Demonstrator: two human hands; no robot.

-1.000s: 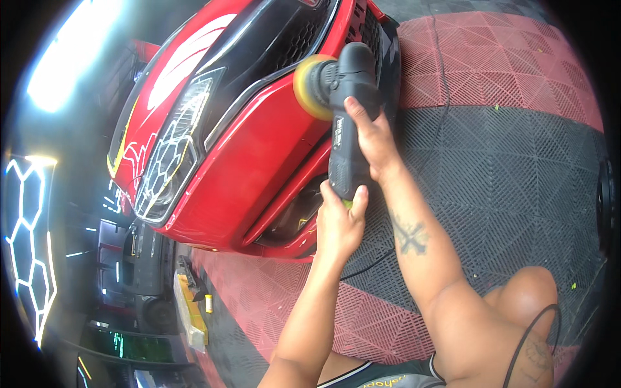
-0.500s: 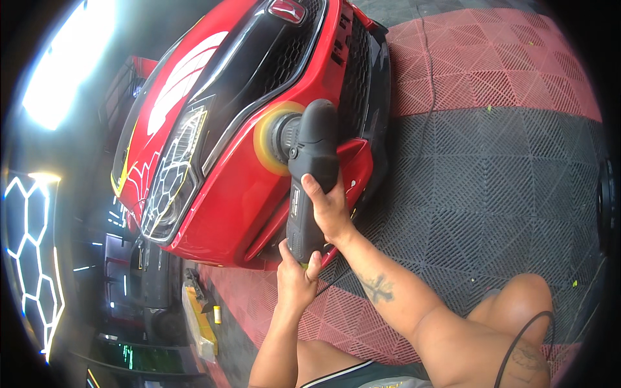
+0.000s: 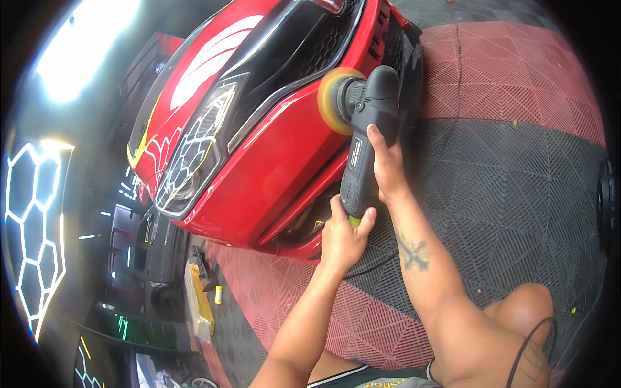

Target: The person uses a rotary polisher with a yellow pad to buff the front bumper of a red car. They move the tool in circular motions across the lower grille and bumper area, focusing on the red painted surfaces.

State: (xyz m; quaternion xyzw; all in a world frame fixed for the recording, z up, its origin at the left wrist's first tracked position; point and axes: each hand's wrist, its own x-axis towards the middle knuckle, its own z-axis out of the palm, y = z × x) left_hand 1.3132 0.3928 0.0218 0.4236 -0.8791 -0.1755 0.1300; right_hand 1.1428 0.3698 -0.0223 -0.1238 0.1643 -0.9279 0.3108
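Both my hands are closed round a black car polisher [image 3: 362, 155]. Its yellow foam pad [image 3: 331, 101] lies against the red front bumper [image 3: 259, 174] of a car, just below the black grille. My right hand [image 3: 389, 165] wraps the body close behind the polisher's head, thumb along its side. My left hand [image 3: 344, 238] grips the rear end, where a bit of green shows near the thumb. The pad's edge is smeared, as in spinning. To the left of the pad sits the car's headlight [image 3: 197, 152].
Red and grey grid floor tiles [image 3: 504, 168] surround the car. A dark cable [image 3: 458, 64] crosses them at the back, and another cord [image 3: 532, 336] loops over my right arm. At the lower left lie a yellow box [image 3: 202, 304] and a small yellow bottle [image 3: 218, 295]. A dark car [image 3: 152, 258] stands beyond.
Both hands have carried the polisher along the bumper, up and to the right in the picture. The view has shifted too, so the car sits farther right.
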